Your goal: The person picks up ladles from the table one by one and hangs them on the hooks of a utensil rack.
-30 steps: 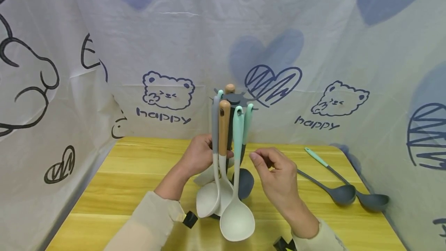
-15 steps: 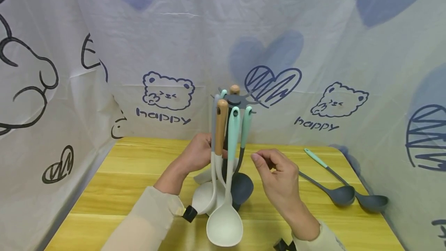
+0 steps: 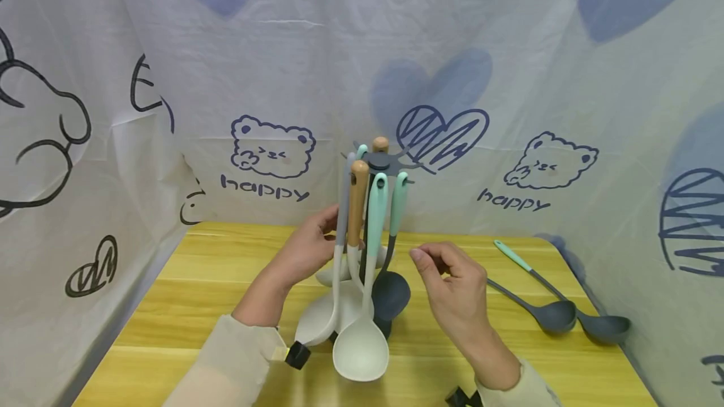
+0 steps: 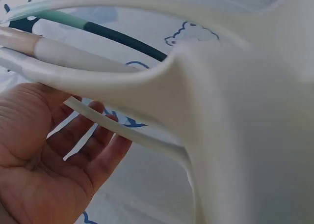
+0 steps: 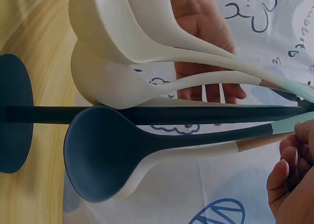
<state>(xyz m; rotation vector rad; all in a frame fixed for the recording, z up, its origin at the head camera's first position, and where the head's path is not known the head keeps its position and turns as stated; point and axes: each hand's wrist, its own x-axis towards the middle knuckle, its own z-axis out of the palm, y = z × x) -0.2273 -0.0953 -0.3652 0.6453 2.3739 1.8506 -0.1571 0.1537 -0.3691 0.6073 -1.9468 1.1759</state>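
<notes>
A dark utensil stand, its hooked top [image 3: 380, 161] in the head view and its pole [image 5: 221, 115] in the right wrist view, bears several hanging utensils. A white ladle with a mint handle [image 3: 361, 349] faces me; beside it hang a wooden-handled white utensil [image 3: 357, 206], a grey-handled white ladle [image 3: 317, 319] and a dark ladle [image 3: 391, 294]. My left hand [image 3: 308, 247] is behind the left-hand handles, fingers loosely bent near a thin pale stem [image 4: 142, 138]; contact is unclear. My right hand [image 3: 455, 281] hovers right of the stand, thumb against bent forefinger, holding nothing.
Two dark ladles lie at the right of the wooden table [image 3: 226, 269]: one has a mint handle [image 3: 511, 255], while my right hand hides the other's handle end. A printed cloth [image 3: 339, 68] hangs behind and along both sides. The stand's round base [image 5: 14, 135] rests on the table.
The hanging utensils have turned around the stand, with the front white ladle shifting left. My left hand has drawn back slightly left from the handles. My right hand stays almost still.
</notes>
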